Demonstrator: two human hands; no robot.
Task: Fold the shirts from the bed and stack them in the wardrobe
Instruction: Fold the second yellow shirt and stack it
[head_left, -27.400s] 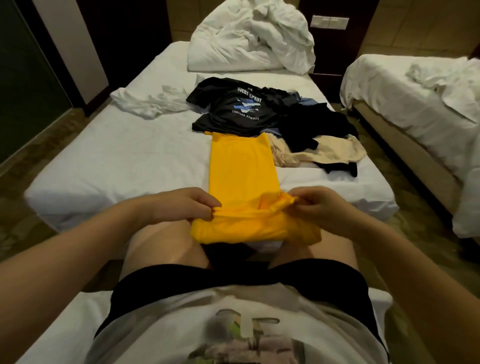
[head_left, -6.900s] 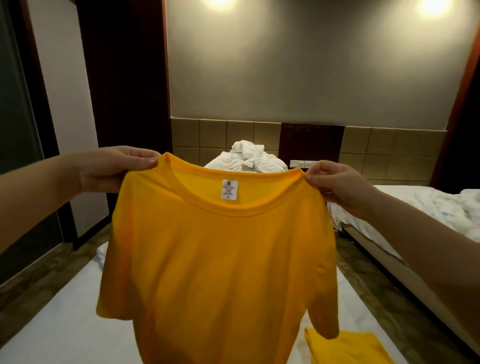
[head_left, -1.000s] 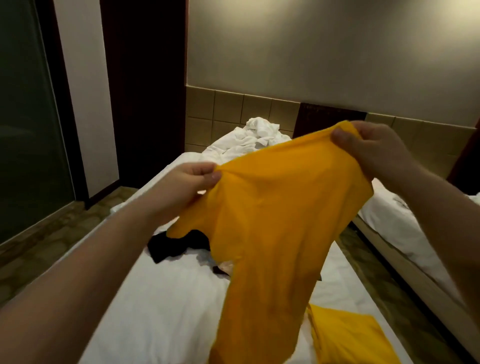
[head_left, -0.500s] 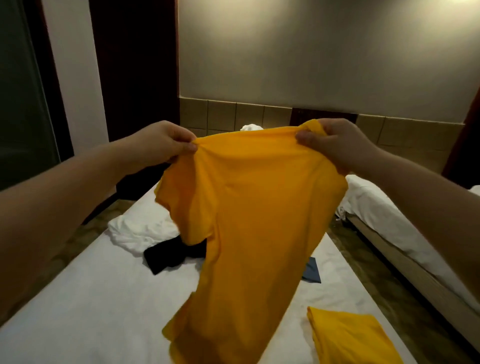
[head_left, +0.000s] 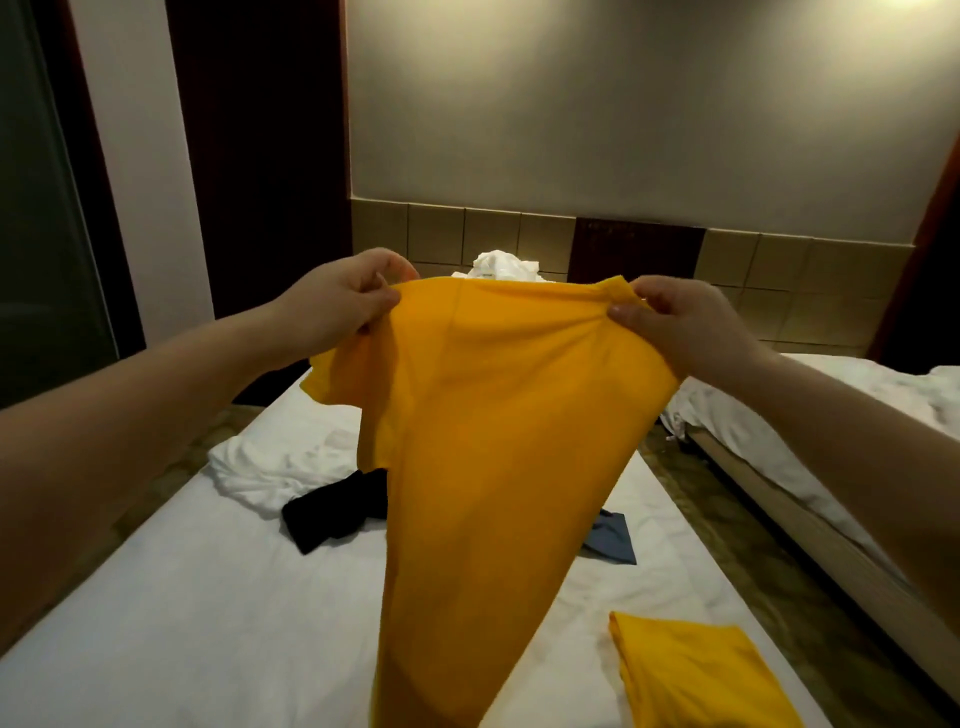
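A yellow shirt hangs in the air in front of me, above the white bed. My left hand pinches its top edge at the left shoulder. My right hand pinches the top edge at the right shoulder. The shirt's left sleeve sticks out below my left hand and its body tapers down to the frame's bottom edge. A second yellow shirt lies folded on the bed at the lower right. A black shirt and a blue garment lie on the bed, partly hidden behind the held shirt.
A crumpled white sheet lies on the bed's left side and a white duvet heap at its head. A second bed stands to the right across a narrow floor gap. A dark wooden panel rises at the back left.
Both hands have spread apart and levelled, stretching the yellow shirt's top edge flat between them. The shirt now hangs squarer than half a second ago.
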